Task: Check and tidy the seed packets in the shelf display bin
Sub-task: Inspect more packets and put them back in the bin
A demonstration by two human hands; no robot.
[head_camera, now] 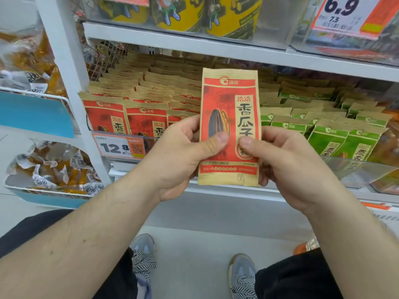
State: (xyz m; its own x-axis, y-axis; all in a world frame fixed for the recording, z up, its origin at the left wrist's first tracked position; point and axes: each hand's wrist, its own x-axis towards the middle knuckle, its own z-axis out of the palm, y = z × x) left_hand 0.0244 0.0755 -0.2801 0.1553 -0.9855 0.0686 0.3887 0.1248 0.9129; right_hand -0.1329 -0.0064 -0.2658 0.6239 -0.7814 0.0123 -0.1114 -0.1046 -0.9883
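Note:
I hold one red and tan seed packet (229,100) upright in front of the shelf, its printed face towards me. My left hand (183,156) grips its lower left side, thumb on the front. My right hand (287,160) grips its lower right side, thumb pressed on the front too. Behind it the display bin (356,169) with a clear front panel holds rows of red seed packets (133,108) on the left and green seed packets (328,134) on the right, standing upright in rows.
A 12.8 price tag (121,146) hangs at the bin's front left. A white upright post (71,83) separates blue-fronted trays of wrapped snacks (54,169) at left. Yellow tubs (179,14) stand on the shelf above. My shoes (241,275) are on the grey floor below.

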